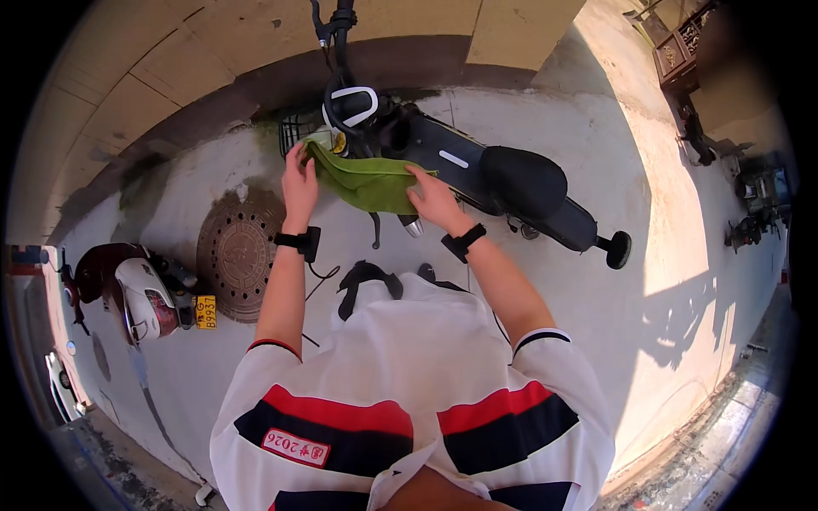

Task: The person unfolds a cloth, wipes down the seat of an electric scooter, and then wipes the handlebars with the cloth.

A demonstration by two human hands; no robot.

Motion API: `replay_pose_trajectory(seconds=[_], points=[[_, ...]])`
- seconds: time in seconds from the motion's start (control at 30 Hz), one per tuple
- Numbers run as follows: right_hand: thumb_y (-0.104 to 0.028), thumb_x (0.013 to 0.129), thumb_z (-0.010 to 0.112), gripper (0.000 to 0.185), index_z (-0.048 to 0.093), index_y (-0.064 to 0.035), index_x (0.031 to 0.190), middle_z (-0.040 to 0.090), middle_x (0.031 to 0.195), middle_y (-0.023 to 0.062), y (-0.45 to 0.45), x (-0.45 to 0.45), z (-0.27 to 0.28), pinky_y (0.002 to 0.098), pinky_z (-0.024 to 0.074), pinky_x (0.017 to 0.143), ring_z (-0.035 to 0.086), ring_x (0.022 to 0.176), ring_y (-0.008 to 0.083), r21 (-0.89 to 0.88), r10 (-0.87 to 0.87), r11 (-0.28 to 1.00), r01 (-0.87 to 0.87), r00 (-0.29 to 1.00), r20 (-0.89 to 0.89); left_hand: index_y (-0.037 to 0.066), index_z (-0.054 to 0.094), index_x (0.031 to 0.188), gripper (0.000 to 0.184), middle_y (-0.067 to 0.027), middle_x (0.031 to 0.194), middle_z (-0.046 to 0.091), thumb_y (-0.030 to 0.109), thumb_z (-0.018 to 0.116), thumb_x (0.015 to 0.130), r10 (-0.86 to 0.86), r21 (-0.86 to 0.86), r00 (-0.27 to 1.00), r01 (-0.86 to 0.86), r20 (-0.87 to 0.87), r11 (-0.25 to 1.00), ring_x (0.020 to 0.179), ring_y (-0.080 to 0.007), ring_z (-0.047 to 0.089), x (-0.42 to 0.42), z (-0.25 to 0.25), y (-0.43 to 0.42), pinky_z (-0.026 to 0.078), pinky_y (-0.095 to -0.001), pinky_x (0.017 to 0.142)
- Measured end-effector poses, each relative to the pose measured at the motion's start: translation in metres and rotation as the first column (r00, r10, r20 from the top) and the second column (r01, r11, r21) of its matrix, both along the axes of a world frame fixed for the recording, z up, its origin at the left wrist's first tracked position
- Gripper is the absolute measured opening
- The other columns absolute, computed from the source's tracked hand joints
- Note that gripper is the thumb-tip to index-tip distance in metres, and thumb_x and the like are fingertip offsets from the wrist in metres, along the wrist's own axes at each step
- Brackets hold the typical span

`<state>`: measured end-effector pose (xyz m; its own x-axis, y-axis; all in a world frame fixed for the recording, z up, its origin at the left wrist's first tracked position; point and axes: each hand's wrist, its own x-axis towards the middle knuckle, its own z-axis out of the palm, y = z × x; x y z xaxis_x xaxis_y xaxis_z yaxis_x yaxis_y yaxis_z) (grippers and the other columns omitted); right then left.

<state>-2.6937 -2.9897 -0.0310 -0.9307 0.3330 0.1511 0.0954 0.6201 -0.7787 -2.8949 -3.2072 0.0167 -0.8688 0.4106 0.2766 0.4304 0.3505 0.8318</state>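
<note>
A white shirt with red and dark bands fills six o'clock, nearest the camera. At nine o'clock a parked scooter with a yellow plate stands beyond a round manhole cover. The left hand, at ten, grips one end of a green cloth, stretched across eleven; the right hand, at one, grasps its other end. Behind, a black scooter reaches from eleven to two.
</note>
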Motion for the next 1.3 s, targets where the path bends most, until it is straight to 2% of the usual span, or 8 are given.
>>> replay_pose_trajectory(seconds=[0.23, 0.37, 0.5, 0.8, 0.93, 1.07, 1.2, 1.3], points=[[-0.015, 0.086, 0.062, 0.052, 0.047, -0.0047, 0.135, 0.065, 0.108, 0.0245, -0.003, 0.004, 0.014, 0.0468, 0.0508, 0.082, 0.063, 0.095, 0.0410, 0.052, -0.222, 0.973, 0.226, 0.972, -0.073, -0.001, 0.016, 0.152, 0.075, -0.0277, 0.151, 0.034, 0.012, 0.060, 0.092, -0.241, -0.091, 0.969, 0.245, 0.052, 0.965, 0.137, -0.0407, 0.038, -0.059, -0.037, 0.064, 0.033, -0.0401, 0.112], [-0.016, 0.086, 0.063, 0.057, 0.044, -0.0043, 0.139, 0.064, 0.107, 0.0251, -0.016, -0.003, 0.030, 0.0471, 0.0506, 0.083, 0.062, 0.096, 0.0415, 0.102, -0.294, 0.949, 0.297, 0.955, -0.048, -0.005, 0.014, 0.152, 0.080, -0.0288, 0.151, 0.033, 0.015, 0.062, 0.091, -0.242, -0.091, 0.964, 0.252, 0.111, 0.963, 0.137, -0.0426, 0.037, -0.092, -0.058, 0.093, 0.033, -0.0409, 0.112], [-0.016, 0.086, 0.063, 0.061, 0.042, -0.0041, 0.142, 0.063, 0.109, 0.0257, -0.054, -0.021, 0.065, 0.0469, 0.0502, 0.086, 0.062, 0.099, 0.0419, 0.086, -0.366, 0.930, 0.358, 0.925, 0.108, -0.004, 0.020, 0.151, 0.077, -0.0292, 0.150, 0.035, 0.014, 0.063, 0.090, -0.245, -0.079, 0.969, 0.244, -0.001, 0.966, 0.136, -0.0424, 0.039, -0.117, -0.082, 0.102, 0.034, -0.0411, 0.111], [-0.014, 0.085, 0.066, 0.067, 0.037, -0.0048, 0.146, 0.060, 0.117, 0.0277, -0.091, -0.048, 0.032, 0.0459, 0.0479, 0.093, 0.058, 0.107, 0.0434, 0.116, -0.478, 0.877, 0.467, 0.871, 0.111, 0.001, 0.023, 0.151, 0.073, -0.0230, 0.143, 0.044, 0.013, 0.061, 0.091, -0.430, 0.190, 0.888, 0.399, 0.164, 0.897, 0.130, -0.0339, 0.047, -0.141, -0.096, 0.110, 0.036, -0.0374, 0.108], [-0.014, 0.086, 0.066, 0.069, 0.035, -0.0025, 0.146, 0.058, 0.122, 0.0285, -0.093, -0.054, 0.014, 0.0460, 0.0448, 0.098, 0.054, 0.114, 0.0441, 0.121, -0.486, 0.871, 0.476, 0.871, 0.075, 0.001, 0.023, 0.150, 0.068, -0.0207, 0.138, 0.050, 0.024, 0.058, 0.097, -0.512, 0.305, 0.769, 0.418, 0.383, 0.856, 0.126, -0.0316, 0.049, -0.125, -0.106, 0.101, 0.035, -0.0366, 0.108], [-0.017, 0.087, 0.066, 0.070, 0.033, -0.0012, 0.146, 0.053, 0.129, 0.0287, -0.093, -0.050, 0.006, 0.0455, 0.0427, 0.102, 0.049, 0.121, 0.0446, 0.208, -0.474, 0.865, 0.457, 0.880, 0.039, -0.001, 0.028, 0.148, 0.063, -0.0191, 0.135, 0.052, 0.026, 0.056, 0.100, -0.621, 0.355, 0.704, 0.514, 0.346, 0.781, 0.120, -0.0265, 0.053, -0.121, -0.099, 0.086, 0.039, -0.0341, 0.103], [-0.019, 0.087, 0.067, 0.073, 0.031, 0.0005, 0.147, 0.051, 0.134, 0.0283, -0.088, -0.049, 0.011, 0.0450, 0.0409, 0.105, 0.046, 0.126, 0.0445, 0.168, -0.425, 0.900, 0.402, 0.895, 0.135, -0.001, 0.039, 0.141, 0.053, -0.0182, 0.128, 0.056, 0.024, 0.059, 0.098, -0.434, 0.192, 0.863, 0.394, 0.259, 0.899, 0.113, -0.0257, 0.057, -0.110, -0.098, 0.072, 0.043, -0.0343, 0.098], [-0.021, 0.087, 0.067, 0.075, 0.030, 0.0012, 0.148, 0.051, 0.134, 0.0280, -0.082, -0.049, 0.010, 0.0451, 0.0414, 0.105, 0.046, 0.126, 0.0442, 0.204, -0.397, 0.906, 0.372, 0.912, 0.101, 0.003, 0.055, 0.117, 0.030, -0.0147, 0.109, 0.064, 0.017, 0.065, 0.092, -0.342, 0.236, 0.925, 0.299, 0.166, 0.924, 0.102, -0.0265, 0.061, -0.112, -0.098, 0.058, 0.046, -0.0346, 0.091]])
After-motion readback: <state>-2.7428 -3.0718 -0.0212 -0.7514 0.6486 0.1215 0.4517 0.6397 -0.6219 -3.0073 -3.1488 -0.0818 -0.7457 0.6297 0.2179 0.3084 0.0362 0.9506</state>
